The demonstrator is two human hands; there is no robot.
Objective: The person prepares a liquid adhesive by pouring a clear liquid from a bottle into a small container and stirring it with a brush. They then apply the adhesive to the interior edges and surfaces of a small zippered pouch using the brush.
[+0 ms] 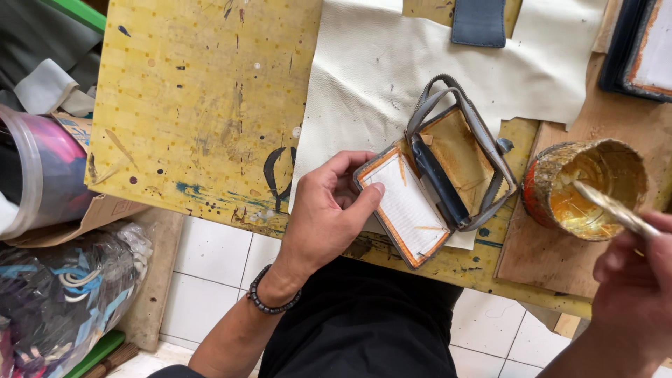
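A: Open zip wallet flat on cream leather sheet, near front edge of yellow table. Pinned at white panel's corner by left hand, thumb on top, fingers curled under the edge.

B: Step?

A: Looks like gluing. Brush dipped in glue tin, gripped by right hand, fingers closed round the handle, partly out of frame.

B: Next move?

A: Probably brush across to the panel; needs wallet held steady, no drips on leather. Left wrist bent, beaded bracelet showing.
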